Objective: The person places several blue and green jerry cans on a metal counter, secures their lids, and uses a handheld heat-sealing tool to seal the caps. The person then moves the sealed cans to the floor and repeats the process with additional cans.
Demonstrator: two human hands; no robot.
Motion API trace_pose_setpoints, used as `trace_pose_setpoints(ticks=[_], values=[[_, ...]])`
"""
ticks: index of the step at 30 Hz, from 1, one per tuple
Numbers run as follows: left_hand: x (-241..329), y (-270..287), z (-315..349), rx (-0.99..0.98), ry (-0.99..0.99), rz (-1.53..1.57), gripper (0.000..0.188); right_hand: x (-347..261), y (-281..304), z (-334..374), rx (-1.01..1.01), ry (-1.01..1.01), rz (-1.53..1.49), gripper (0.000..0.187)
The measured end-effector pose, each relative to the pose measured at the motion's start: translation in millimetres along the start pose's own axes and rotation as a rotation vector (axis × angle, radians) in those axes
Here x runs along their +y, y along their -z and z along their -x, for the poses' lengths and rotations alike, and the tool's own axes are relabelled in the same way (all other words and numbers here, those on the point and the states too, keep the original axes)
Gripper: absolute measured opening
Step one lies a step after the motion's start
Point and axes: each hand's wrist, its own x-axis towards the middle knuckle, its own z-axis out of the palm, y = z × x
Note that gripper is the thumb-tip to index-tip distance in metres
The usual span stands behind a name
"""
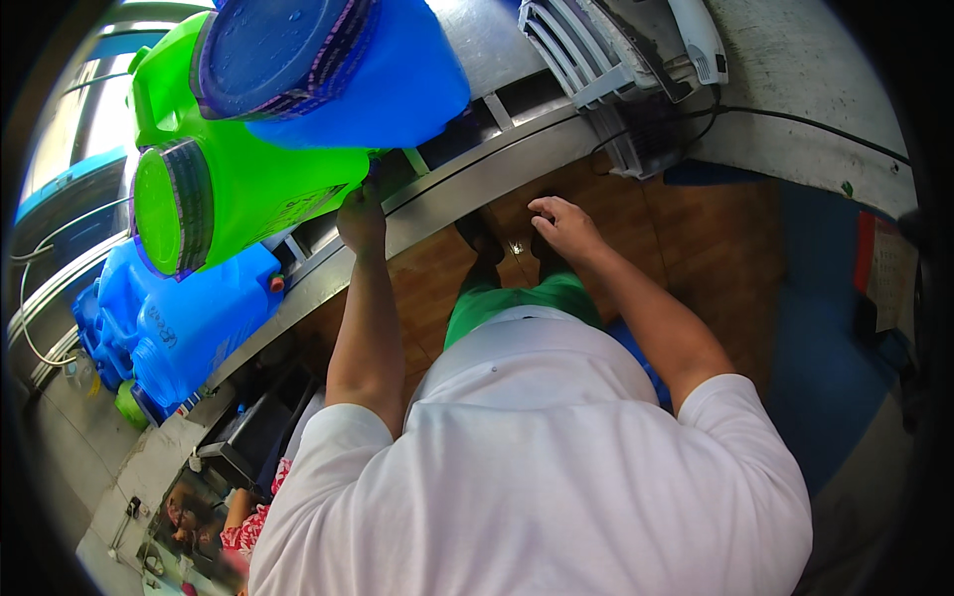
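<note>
The left hand (362,221) was raised to the lower rear edge of a bright green plastic container (234,189); its fingers were closed at that edge, though the grip itself was hidden behind the knuckles. The right hand (564,226) was held loosely open with fingers curled, palm down, touching nothing, above a grey metal rail (467,184). The green container was laid on its side on the rail, its long axis running from the hand toward upper left, its ribbed round cap (167,207) turned to the left. A blue container (343,65) with a dark lid was pressed against it from above, and more blue containers (189,318) were stacked just below. Smooth, glossy moulded plastic was seen throughout. Open brown wooden floor (715,248) was left to the right, bounded by a white slatted appliance (606,50).
</note>
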Motion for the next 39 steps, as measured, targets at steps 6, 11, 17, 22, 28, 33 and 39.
trace_pose_setpoints(ticks=[6,11,17,22,28,33,39], values=[[-13,-22,-1,-0.006,0.137,-0.020,0.042,16,23,4,0.019,0.011,-0.038,0.029],[-40,-62,-21,-0.029,0.238,0.174,0.044,40,40,7,0.015,0.011,-0.003,0.028],[-105,-113,-42,-0.243,0.409,1.088,0.020,51,62,14,0.080,0.108,-0.063,0.027],[-51,-82,-25,-0.481,0.612,1.496,0.037,44,92,4,0.372,0.026,-0.561,0.019],[-41,-81,-42,-0.369,0.700,1.141,0.058,5,163,-26,0.525,-0.183,-1.085,0.020],[-24,-86,-43,-0.245,0.760,1.154,0.057,14,172,-56,0.694,-0.226,-1.134,0.021],[-13,-81,-37,-0.206,0.775,1.104,0.054,24,182,-69,0.384,-0.093,-1.374,0.010]])
